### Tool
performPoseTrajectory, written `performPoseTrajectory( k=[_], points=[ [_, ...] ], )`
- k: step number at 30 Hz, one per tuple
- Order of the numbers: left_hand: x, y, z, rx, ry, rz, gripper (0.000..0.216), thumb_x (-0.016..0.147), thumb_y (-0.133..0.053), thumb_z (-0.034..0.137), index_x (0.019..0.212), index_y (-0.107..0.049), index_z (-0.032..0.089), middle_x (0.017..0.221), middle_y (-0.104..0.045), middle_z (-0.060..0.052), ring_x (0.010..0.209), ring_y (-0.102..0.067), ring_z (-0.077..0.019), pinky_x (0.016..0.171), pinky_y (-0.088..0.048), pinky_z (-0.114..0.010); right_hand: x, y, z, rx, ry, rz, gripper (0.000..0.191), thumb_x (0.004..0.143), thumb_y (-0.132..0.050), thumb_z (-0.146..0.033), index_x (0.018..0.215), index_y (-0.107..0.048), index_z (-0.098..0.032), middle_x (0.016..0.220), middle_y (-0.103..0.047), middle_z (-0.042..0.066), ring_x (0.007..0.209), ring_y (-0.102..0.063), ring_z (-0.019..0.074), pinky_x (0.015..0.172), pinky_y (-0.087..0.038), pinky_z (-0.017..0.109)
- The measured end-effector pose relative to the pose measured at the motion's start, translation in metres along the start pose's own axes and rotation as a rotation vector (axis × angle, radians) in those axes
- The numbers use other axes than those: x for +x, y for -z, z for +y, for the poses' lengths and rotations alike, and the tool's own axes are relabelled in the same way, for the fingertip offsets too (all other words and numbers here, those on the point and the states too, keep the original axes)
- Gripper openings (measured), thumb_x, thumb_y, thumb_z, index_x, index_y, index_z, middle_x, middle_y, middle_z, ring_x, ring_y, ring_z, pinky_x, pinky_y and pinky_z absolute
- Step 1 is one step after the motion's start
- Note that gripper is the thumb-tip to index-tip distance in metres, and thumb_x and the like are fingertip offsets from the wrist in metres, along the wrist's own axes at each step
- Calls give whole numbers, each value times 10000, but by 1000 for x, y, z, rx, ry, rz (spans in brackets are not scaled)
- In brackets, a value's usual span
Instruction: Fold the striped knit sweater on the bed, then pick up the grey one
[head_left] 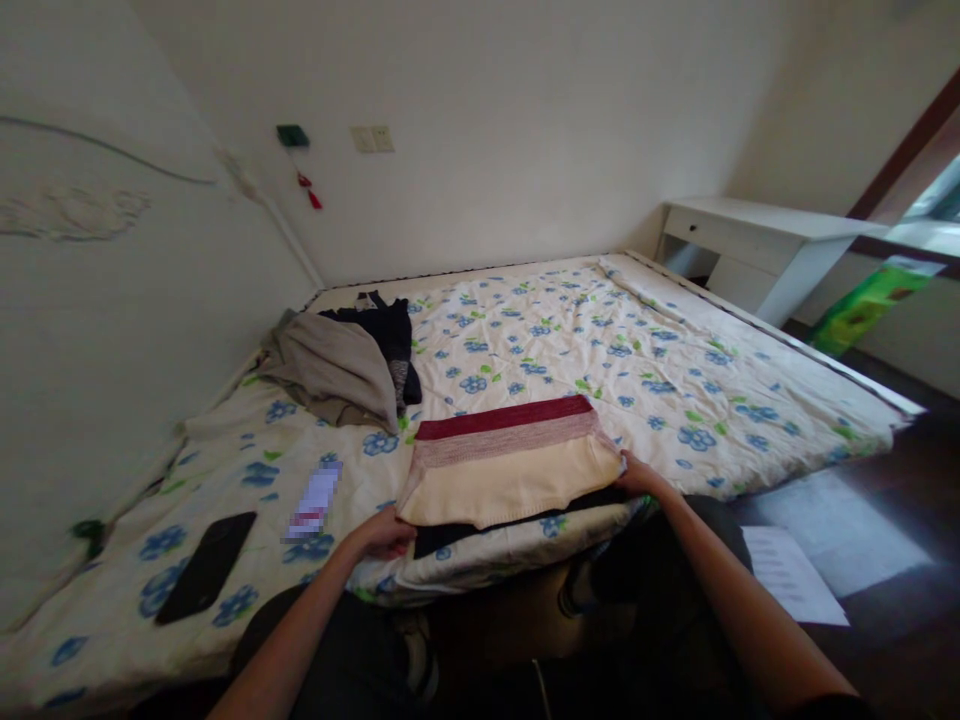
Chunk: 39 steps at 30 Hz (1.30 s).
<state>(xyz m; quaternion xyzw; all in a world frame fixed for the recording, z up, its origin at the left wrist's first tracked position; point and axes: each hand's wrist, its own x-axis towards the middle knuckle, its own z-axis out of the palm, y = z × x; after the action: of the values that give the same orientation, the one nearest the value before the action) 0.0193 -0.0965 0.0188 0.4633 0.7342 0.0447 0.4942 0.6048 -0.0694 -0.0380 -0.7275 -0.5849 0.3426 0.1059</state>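
Observation:
A knitted sweater lies folded flat on the bed's near edge, with a dark red band at the far side, a pinkish band in the middle and cream nearest me. Its near left corner is pinched in my left hand. On the other side, my right hand grips the near right corner, fingers closed on the fabric. Black cloth shows beneath the sweater's near edge; what garment it belongs to is hidden.
Grey-brown and black clothes lie heaped at the bed's left. Nearer me are a black phone and a blurred, pale rectangular item. A white desk stands at the back right. Printed paper lies at lower right.

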Motion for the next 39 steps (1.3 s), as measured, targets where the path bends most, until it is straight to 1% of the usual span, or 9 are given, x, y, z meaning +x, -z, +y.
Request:
performPoseTrajectory(
  k=[4,7,12,15,20,27,32,36,39],
  points=[
    [-5,-7,4,35,-3,75,325,560,-735,192,840,-576,240,505,-541,60,514,-623,-189,432,-428,-216,4,5,6,-8,-143,-34,789,710,-829,-114,1476,-639,-113,895,-786,78,905,-791,287,762,-584,305],
    [-11,3,3,-21,48,-12,386,568,-831,238,889,-618,233,607,-687,11,610,-734,-227,473,-523,-231,9,9,10,42,-135,-64,697,670,-847,-79,1350,-707,-144,822,-761,53,870,-778,273,759,-595,309],
    [-19,13,9,-203,114,-140,656,420,-1058,380,917,-658,227,839,-828,-81,820,-836,-289,643,-674,-310,24,25,9,403,-212,-242,610,746,-932,-294,1308,-708,-223,967,-797,45,854,-775,215,766,-653,329],
    [-17,6,11,-234,75,-94,692,421,-1042,348,980,-650,235,786,-794,-27,765,-810,-257,668,-674,-317,36,26,3,356,-150,-109,513,796,-934,-433,1209,-758,-184,1103,-814,114,947,-785,242,809,-646,323],
    [-3,12,3,-116,-6,-4,622,480,-921,256,1004,-586,254,628,-644,90,595,-685,-193,546,-568,-267,47,10,-1,34,-32,92,369,835,-903,-407,1083,-819,-146,1115,-835,158,1043,-783,301,906,-605,335],
    [10,38,-3,10,78,-73,693,389,-967,384,964,-600,263,783,-753,2,686,-742,-234,560,-545,-277,42,6,13,137,-75,1,330,921,-800,-413,1126,-838,-157,1027,-853,123,865,-791,260,717,-585,287],
    [21,36,14,-48,-94,181,544,564,-891,631,779,-594,229,599,-586,38,582,-578,-160,535,-424,-242,43,9,6,-12,23,89,331,992,-739,-443,1060,-849,-138,1084,-849,155,984,-785,274,833,-566,295],
    [23,29,25,7,-155,175,451,593,-906,537,618,-600,207,500,-503,41,529,-484,-145,500,-336,-248,41,10,-6,56,-20,125,282,932,-822,-408,1000,-837,-134,1032,-842,158,993,-779,280,832,-573,290],
    [15,33,26,-207,-145,105,380,555,-962,409,650,-672,183,594,-626,14,606,-583,-160,553,-469,-246,36,11,-11,314,-51,61,239,911,-848,-367,954,-810,-135,928,-824,126,898,-773,250,758,-589,275]
  ],
)
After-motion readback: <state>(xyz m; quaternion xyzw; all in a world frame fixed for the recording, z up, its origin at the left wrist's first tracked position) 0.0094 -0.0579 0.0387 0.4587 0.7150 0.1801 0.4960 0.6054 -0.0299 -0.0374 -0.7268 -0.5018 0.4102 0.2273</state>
